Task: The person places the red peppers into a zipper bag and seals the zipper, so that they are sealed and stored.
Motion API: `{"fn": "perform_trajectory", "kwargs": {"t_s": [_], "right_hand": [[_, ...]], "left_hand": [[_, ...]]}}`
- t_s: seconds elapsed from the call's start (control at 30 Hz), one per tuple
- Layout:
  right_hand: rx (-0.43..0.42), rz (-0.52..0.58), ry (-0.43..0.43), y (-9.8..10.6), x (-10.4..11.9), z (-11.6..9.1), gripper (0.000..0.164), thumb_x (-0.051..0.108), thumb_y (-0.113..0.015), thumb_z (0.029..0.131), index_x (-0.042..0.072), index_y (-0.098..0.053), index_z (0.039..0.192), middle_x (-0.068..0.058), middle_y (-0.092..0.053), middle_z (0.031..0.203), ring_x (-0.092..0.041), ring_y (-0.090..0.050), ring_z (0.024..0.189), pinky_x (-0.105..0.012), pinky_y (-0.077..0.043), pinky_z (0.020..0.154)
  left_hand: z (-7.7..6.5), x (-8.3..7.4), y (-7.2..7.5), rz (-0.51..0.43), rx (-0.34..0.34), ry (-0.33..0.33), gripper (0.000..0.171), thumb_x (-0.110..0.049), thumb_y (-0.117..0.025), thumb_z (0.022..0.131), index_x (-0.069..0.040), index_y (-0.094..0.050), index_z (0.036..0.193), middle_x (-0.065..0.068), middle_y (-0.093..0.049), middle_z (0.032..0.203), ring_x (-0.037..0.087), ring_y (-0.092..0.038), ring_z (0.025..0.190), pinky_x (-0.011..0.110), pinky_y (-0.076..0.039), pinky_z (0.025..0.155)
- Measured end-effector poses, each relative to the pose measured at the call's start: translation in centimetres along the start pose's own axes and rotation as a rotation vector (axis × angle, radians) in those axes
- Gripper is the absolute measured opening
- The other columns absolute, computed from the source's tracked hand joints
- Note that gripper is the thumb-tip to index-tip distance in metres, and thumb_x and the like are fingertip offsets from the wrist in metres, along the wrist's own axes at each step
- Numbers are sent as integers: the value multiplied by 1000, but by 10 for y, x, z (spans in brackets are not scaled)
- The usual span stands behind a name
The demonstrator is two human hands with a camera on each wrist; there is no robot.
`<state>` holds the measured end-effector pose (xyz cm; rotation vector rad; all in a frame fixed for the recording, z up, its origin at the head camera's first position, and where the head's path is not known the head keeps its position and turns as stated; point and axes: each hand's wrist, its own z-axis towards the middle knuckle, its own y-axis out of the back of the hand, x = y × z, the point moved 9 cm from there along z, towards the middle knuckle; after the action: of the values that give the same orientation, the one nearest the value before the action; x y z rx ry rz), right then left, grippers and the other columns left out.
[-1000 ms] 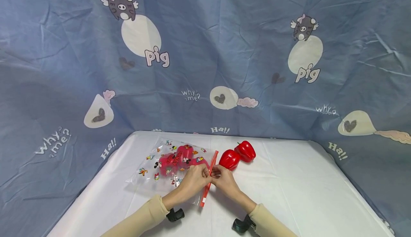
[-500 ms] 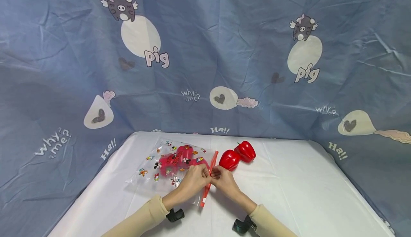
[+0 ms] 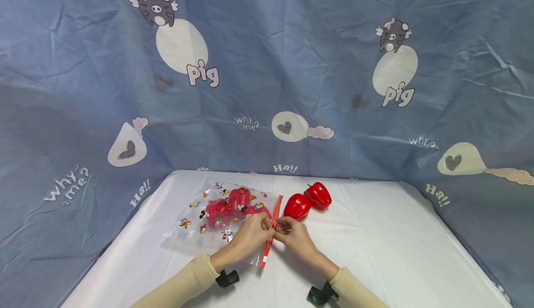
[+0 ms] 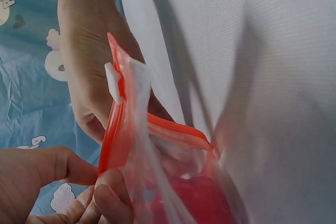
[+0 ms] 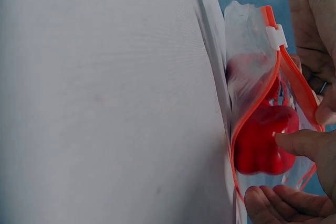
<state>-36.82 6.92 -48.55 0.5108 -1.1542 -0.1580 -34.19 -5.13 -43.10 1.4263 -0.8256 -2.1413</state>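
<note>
A clear slider zip bag [image 3: 196, 241] with cartoon prints lies on the white table, its orange zip edge [image 3: 267, 248] facing right. Red bell peppers [image 5: 260, 142] show inside through the parted mouth. My left hand [image 3: 252, 229] pinches the orange edge between thumb and fingers, as the left wrist view shows. At the mouth is my right hand [image 3: 295, 236], its thumb and fingers spread apart near the orange rim in the right wrist view. The white slider [image 5: 276, 36] sits at one end of the zip. Two more red bell peppers [image 3: 297, 207] [image 3: 318, 196] lie just beyond the right hand.
A white cloth covers the table [image 3: 388, 252]. Behind it hangs a blue printed curtain [image 3: 258, 76], which also runs along both sides. Black wrist camera mounts [image 3: 227, 279] show under the forearms.
My right hand has shifted slightly toward me and to the right, its fingers a little looser at the bag's edge. The left hand, bag and peppers stay nearly where they were.
</note>
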Motion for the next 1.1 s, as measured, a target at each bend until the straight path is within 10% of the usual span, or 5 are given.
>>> {"fn": "perform_trajectory", "kwargs": {"t_s": [1.1], "right_hand": [[-12,-9,-66,24,-8,-8,38,11,-77,78,-6,-62,109,-20,-68,102,-23,-69,87,-27,-56,79]], "left_hand": [[0,1,0,30,-23,-3,9,-7,-62,71,-14,-57,66,-8,-53,58,1,-45,53,19,-39,50]]}}
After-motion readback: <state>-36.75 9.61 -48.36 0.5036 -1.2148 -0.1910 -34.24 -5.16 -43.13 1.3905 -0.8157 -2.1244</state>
